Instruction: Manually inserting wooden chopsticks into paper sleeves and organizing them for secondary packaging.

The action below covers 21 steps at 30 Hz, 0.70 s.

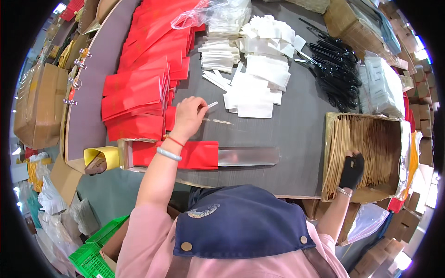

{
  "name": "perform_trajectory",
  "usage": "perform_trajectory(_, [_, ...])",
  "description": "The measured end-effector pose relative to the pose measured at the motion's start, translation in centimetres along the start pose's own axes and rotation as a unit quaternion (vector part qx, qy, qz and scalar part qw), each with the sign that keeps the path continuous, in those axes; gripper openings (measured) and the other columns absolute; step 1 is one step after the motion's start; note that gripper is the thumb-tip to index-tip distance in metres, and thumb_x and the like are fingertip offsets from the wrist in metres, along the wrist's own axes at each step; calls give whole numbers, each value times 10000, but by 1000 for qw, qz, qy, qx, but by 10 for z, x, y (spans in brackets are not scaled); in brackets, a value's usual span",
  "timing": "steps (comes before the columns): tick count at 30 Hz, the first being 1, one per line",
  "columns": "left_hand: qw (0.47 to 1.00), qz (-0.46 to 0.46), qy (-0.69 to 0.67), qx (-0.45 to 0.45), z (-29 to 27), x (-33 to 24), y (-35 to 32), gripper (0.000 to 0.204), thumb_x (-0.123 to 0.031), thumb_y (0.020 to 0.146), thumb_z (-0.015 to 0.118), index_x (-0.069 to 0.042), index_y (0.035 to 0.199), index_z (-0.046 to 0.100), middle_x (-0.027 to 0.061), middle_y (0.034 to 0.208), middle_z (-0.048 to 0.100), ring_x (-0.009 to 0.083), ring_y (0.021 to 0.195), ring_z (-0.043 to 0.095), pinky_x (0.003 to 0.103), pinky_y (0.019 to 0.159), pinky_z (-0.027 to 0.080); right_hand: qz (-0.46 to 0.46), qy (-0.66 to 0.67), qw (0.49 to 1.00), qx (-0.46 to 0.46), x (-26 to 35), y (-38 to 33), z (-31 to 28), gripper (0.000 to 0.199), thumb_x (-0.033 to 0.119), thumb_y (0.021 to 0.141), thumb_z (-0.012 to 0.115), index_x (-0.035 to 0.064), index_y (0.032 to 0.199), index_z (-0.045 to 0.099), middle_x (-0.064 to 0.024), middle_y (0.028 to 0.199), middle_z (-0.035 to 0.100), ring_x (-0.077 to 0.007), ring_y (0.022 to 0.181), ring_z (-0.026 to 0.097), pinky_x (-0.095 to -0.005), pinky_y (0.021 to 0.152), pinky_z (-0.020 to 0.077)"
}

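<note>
My left hand (187,116), wearing a red string and a pale bangle, pinches a small white strip (212,105) between thumb and fingers. Just beyond its fingertips, thin narrow packets (222,122) lie on the dark table. Below that wrist, a red paper sleeve (199,155) lies over a shiny metal chute (248,156), its left part inside a small cardboard box. My right hand (353,169), in a black fingerless glove, reaches into a cardboard box (330,134) of thin wooden sticks (375,148). Its fingers curl down on the sticks; their tips are partly hidden.
Stacks of red sleeves (134,95) fill the table's left. White packets (255,97) are piled in the middle, black plastic spoons (336,69) to their right. Clear-wrapped packs (382,85) stand behind the stick box. A yellow holder (109,157) sits at the left front edge.
</note>
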<state>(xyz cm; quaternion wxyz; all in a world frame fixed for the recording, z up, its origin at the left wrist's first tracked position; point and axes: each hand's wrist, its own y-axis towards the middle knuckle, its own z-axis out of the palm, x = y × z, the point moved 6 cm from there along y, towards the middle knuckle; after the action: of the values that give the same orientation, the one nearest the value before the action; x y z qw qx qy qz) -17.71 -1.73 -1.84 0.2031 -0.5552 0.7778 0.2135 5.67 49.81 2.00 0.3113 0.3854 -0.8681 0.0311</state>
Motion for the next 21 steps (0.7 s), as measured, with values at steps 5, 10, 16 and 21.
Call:
perform_trajectory(5, [981,154,-107,-47,17,-72,3,116,-98,775,720,-86,855,638,75,870,615,289,874,566,403,749,449,69,-130,989,34,-84,2,-16,393,276,907,655,-32,1152,645,-142,1052,704,-259,965,665,-340,869,502])
perform_trajectory(10, [988,146,9,-43,43,-92,12,223,-112,735,757,-118,919,631,46,1010,587,263,979,538,391,789,427,83,-150,981,92,-85,5,-11,320,260,891,645,-9,1059,685,-160,1013,715,-260,957,677,-347,869,508])
perform_trajectory(16, [992,123,1,15,49,-92,10,258,-136,714,778,-104,922,629,63,883,619,256,875,583,402,765,435,75,-117,984,112,-97,7,-8,228,175,888,622,10,1045,633,-127,971,696,-242,908,664,-343,835,510])
perform_trajectory(21, [943,-73,-298,132,37,-89,-22,188,-93,732,757,-51,868,634,90,686,614,289,663,597,428,722,471,35,-170,974,147,-99,14,0,197,203,915,572,10,954,588,-173,867,651,-300,826,644,-383,760,499])
